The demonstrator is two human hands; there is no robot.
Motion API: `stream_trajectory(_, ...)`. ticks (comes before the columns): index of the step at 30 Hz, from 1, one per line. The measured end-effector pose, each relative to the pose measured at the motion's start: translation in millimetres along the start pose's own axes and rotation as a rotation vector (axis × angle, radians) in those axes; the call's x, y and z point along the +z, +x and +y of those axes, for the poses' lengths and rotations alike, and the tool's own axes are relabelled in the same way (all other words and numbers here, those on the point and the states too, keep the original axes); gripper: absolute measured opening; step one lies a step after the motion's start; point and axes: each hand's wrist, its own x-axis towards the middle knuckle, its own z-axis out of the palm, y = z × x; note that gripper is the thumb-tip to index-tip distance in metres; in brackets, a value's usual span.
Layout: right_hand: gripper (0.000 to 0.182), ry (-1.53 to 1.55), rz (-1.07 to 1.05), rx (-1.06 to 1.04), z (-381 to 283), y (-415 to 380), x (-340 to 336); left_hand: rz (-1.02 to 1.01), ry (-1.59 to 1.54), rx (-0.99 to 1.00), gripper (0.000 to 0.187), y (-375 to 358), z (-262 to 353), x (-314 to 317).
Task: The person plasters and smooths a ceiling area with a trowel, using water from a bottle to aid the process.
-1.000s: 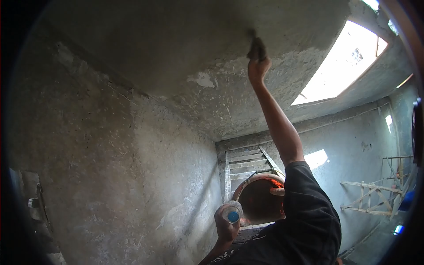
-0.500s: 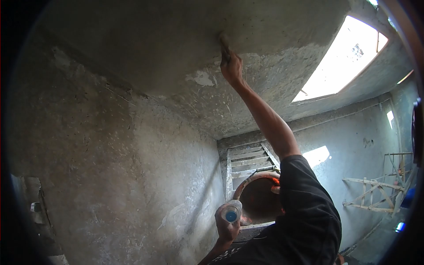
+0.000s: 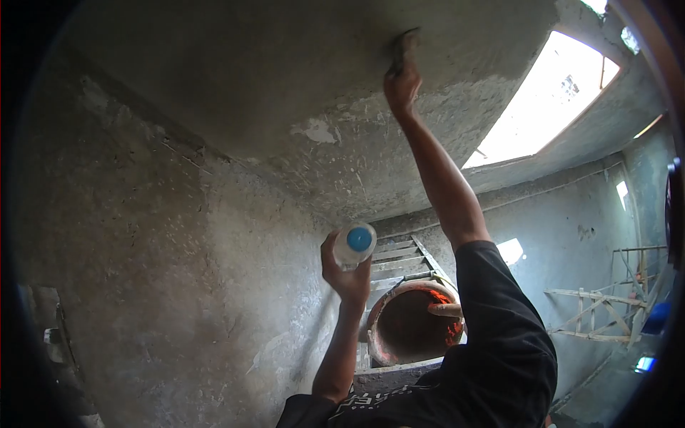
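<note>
My left hand is closed around a clear plastic bottle with a blue cap, raised in front of the left wall. The cap end faces the camera. My right hand reaches up to the plastered surface overhead. Its fingers grip a dark, thin-edged trowel, mostly hidden by the hand and shadow. Damp, smooth, darker plaster surrounds the trowel; below it the surface is paler and rough.
Below my arms stands a round tub with orange marks inside and a rounded handle at its rim. Behind it leans a wooden ladder. A bright opening is at upper right, and a wooden frame stands far right.
My left hand has lifted the bottle up from beside the tub. My right hand has moved up and to the right across the plaster with the trowel.
</note>
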Motion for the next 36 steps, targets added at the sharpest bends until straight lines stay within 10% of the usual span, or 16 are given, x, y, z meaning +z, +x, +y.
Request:
stream_trajectory(3,0.054,-0.026,-0.227,-0.153,-4,-33,-24,0.02,-0.063,-0.037,0.062,-7,1,32)
stream_trajectory(5,0.051,0.186,-0.479,0.052,-14,-39,-46,0.0,-0.1,-0.035,0.059,-10,3,41)
stream_trajectory(9,0.05,0.277,-0.31,0.545,-30,1,-69,-0.056,-0.103,-0.094,0.051,-12,12,47)
stream_trajectory(12,0.053,0.207,0.048,0.195,-19,24,-52,-0.062,-0.073,-0.09,0.053,-6,17,49)
stream_trajectory(20,0.076,-0.094,-0.041,-0.351,10,-17,25,-0.039,-0.02,-0.018,0.06,10,15,43)
stream_trajectory(27,0.058,0.151,-0.485,-0.051,-11,-68,-30,-0.04,-0.018,0.008,0.064,8,8,33)
stream_trajectory(29,0.052,0.59,-0.46,0.477,-25,-64,-49,-0.036,-0.028,0.001,0.064,10,6,26)
stream_trajectory(36,0.049,0.238,0.144,0.025,-17,18,-22,0.017,0.031,0.001,0.062,16,6,5)
